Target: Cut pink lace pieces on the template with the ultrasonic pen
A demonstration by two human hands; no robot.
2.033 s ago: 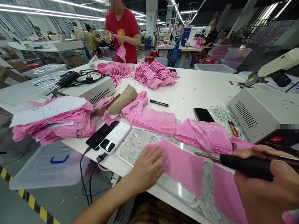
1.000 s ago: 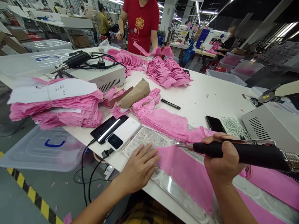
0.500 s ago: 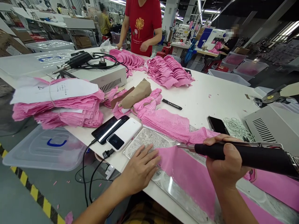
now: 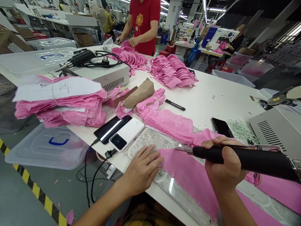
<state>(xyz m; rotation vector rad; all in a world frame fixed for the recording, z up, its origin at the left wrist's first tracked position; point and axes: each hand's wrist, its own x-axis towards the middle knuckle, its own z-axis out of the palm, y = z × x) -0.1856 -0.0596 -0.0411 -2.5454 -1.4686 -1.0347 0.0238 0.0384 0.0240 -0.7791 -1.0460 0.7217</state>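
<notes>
My left hand (image 4: 143,169) lies flat with its fingers stretched out, fingertips at the left edge of a smooth pink fabric piece (image 4: 188,179). Beneath the fabric is a clear, worn plate (image 4: 150,140). A black handheld welding gun (image 4: 254,161) is gripped in my right hand (image 4: 224,168), thumb on top. Its metal tip points left and touches or hovers just over the fabric's upper edge; I cannot tell which. Just beyond the tip lies a stack of pink lace pieces (image 4: 169,124). More smooth pink fabric (image 4: 279,191) extends to the lower right.
Near my left hand sit a white power bank (image 4: 131,130) and a dark phone (image 4: 105,128). A tied pink bundle (image 4: 66,110) lies left. Farther off are a marker (image 4: 175,104), a grey box (image 4: 277,128) and a person in red (image 4: 144,28) handling pink pieces.
The welding gun's tip has shifted slightly left along the fabric's upper edge. My left hand stays in place. Across the table, the person in red has brought both hands to the pink pieces.
</notes>
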